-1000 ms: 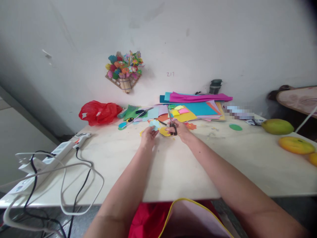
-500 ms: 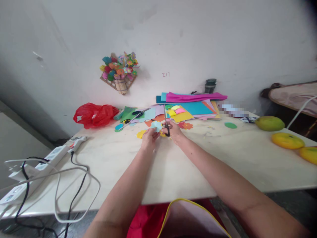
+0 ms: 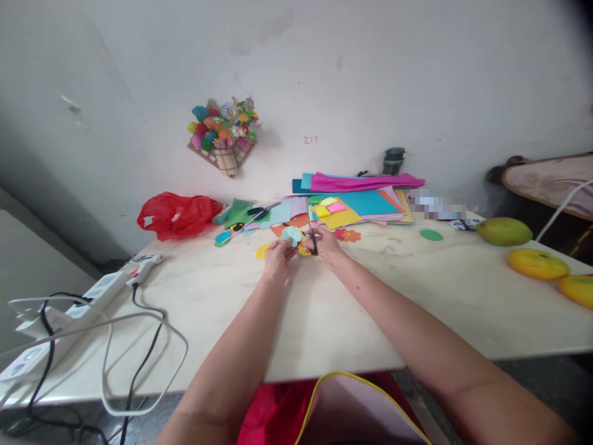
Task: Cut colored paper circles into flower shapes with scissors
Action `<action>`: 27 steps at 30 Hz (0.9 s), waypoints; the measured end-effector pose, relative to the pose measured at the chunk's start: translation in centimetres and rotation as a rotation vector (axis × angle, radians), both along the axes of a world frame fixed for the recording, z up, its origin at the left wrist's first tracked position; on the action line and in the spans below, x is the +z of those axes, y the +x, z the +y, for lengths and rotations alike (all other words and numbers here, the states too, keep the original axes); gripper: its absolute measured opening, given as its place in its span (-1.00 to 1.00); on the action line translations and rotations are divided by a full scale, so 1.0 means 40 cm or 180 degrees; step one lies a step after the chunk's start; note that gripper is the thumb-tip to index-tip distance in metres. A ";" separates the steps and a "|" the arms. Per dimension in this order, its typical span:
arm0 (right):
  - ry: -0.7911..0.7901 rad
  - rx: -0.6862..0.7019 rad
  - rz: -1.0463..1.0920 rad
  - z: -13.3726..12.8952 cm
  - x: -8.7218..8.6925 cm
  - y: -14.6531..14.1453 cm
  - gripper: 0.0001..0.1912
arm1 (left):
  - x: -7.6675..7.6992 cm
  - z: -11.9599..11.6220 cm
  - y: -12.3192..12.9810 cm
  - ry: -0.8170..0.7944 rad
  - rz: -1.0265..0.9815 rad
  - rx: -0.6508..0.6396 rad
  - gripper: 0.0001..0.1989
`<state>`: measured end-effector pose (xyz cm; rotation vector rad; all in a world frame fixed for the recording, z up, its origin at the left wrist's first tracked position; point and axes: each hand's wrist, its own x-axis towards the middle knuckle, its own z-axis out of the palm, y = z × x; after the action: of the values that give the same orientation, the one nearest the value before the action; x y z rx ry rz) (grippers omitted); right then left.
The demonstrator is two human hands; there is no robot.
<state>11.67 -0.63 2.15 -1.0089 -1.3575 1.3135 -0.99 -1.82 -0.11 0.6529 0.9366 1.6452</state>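
Pinched in my left hand (image 3: 278,258) is a light blue paper flower (image 3: 291,236) with yellow showing along its edge. My right hand (image 3: 328,247) is closed around the dark handles of a pair of scissors (image 3: 314,242), just right of the flower. The blades point up and away from me. A yellow paper piece (image 3: 262,251) lies on the table left of my left hand, and more yellow paper shows between the hands. Red and orange paper flowers (image 3: 348,235) rest just beyond my right hand.
Coloured paper sheets (image 3: 365,207) lie along the wall. To their left are a second pair of scissors (image 3: 258,212) and a red plastic bag (image 3: 178,216). A power strip (image 3: 99,290) with cables sits at the left, mangoes (image 3: 504,231) at the right. A green disc (image 3: 431,235) lies nearby.
My left hand and the blue flower have shifted very slightly to the left. The right hand keeps its hold on the scissors in nearly the same spot.
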 end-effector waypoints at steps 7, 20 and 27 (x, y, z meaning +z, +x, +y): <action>-0.0051 -0.0412 -0.0171 0.011 -0.001 0.019 -0.70 | -0.011 0.007 -0.017 0.0026 -0.0036 0.0011 -0.84; 0.0028 -0.0228 0.0144 0.001 0.011 0.033 -0.64 | -0.008 0.011 -0.026 -0.0046 0.0029 0.0003 -0.84; 0.0131 0.0366 -0.0324 -0.004 0.009 0.056 -0.67 | 0.000 0.009 -0.039 0.0063 -0.0145 0.0135 -0.87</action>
<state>13.93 -0.79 2.52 -0.9935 -1.5333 1.3283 -2.55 -1.46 -0.11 0.6099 0.9079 1.7020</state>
